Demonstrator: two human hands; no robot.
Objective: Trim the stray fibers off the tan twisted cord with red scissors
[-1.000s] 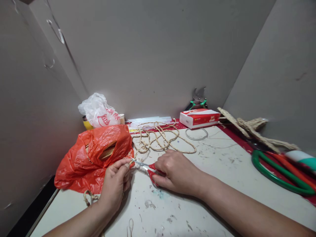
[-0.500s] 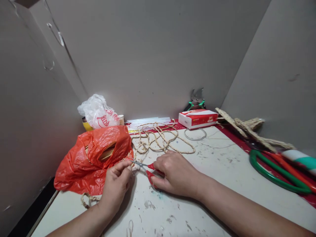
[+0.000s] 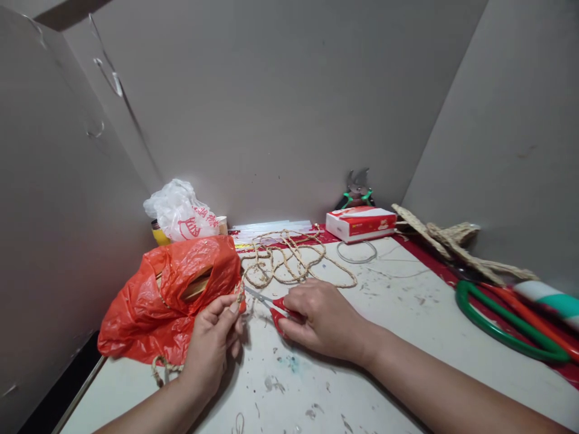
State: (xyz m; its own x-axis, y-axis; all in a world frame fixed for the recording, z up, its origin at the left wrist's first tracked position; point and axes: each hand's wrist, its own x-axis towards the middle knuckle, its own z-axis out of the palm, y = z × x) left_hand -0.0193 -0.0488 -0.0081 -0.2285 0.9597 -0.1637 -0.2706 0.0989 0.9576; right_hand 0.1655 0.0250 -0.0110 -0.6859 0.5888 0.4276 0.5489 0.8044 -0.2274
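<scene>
My left hand (image 3: pixel 215 334) is closed, with thumb and forefinger pinching a tan braided straw rope (image 3: pixel 241 289) beside an orange plastic bag (image 3: pixel 136 313). From the pinch the rope runs away toward loose loops lying on the table. My right hand (image 3: pixel 319 316) grips the red handles of a pair of scissors (image 3: pixel 265 299). The blades point left and stand a little apart, close to the rope by my left fingertips; whether they touch it I cannot tell. A short end of rope (image 3: pixel 159 366) shows on the near side of the bag, partly hidden by my left wrist.
At the back are a white plastic bag (image 3: pixel 181 211), clear sticks (image 3: pixel 271 229), a tissue pack (image 3: pixel 362 224), green-handled pruning shears (image 3: pixel 359 187) and a wire ring (image 3: pixel 357 252). Braided strips (image 3: pixel 434 238) and a large green handle (image 3: pixel 502 331) lie along the right. Grey walls enclose the table.
My left fingers have shifted slightly, and more of the rope shows above them. The scissors remain in my right hand, their tips now beside the rope. The whole view has tilted slightly.
</scene>
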